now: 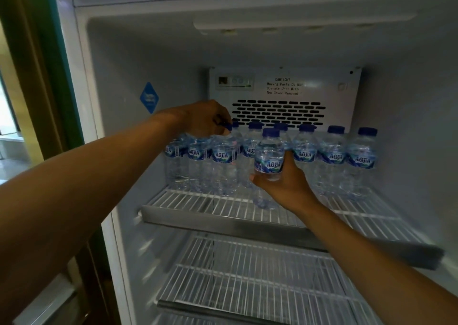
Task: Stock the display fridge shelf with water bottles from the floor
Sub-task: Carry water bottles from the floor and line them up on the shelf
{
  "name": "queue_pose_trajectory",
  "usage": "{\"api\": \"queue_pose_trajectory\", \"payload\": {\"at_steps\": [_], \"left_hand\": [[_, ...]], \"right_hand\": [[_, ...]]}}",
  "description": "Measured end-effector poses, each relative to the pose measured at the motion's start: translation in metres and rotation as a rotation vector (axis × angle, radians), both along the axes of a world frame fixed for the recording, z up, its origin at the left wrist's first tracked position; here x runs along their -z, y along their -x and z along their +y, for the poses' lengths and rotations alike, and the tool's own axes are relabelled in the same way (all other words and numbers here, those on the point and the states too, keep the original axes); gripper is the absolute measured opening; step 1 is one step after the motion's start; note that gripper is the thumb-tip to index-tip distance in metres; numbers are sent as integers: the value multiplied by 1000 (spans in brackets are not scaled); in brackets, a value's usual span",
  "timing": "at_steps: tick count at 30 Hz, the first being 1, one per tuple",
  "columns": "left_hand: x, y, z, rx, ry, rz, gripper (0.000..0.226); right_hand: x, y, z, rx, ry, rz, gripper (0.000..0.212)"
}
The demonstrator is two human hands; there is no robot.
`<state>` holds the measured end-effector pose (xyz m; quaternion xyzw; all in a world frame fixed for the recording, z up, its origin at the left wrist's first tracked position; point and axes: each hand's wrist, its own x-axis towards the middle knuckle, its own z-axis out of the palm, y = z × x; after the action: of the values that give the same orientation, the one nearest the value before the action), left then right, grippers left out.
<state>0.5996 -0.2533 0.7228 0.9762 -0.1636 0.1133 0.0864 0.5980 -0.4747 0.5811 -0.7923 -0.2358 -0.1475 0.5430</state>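
An open display fridge (247,52) fills the view, its white walls running back to a rear panel with a slotted vent (278,114) and a caution notice. The upper wire shelf (223,207) carries the water bottles, all upright with blue caps and blue labels.

The right hand (285,183) grips one bottle (269,161) around its lower half, fingers curled behind it and thumb across the front below the label. This bottle stands forward of the row, below the vent and near its middle; its base looks to be at the wires, though whether it rests on them cannot be told. The left hand (205,121), down and to the left of the vent, is curled over the tops of a cluster of bottles (198,161), fingertips pinching a blue cap (226,126).

That cluster sits below the vent's left end, packed tight against the fridge's left wall. More bottles (332,156) stand in a row along the back, below the vent's right half and beyond, the last one near the right wall.

Forward of the row, bare wire runs to the shelf's metal front lip (223,221), widest on the side below the vent's right end. A second wire shelf (247,275) lies lower down. A blue diamond sticker (149,97) marks the left wall, level with the vent.
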Motion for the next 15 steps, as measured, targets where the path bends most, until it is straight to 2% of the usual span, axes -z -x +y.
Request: {"api": "queue_pose_trajectory", "payload": {"at_steps": [3,12,15], "left_hand": [[1,0,0,7,6,-4,36],[7,2,-1,1,29,-15,47],[22,14,3,29,180,-187,55]], "right_hand": [[2,-1,-3,4,53,33,78],[0,4,-8,3,96,30,67],[-1,5,-8,8,97,8,67]]}}
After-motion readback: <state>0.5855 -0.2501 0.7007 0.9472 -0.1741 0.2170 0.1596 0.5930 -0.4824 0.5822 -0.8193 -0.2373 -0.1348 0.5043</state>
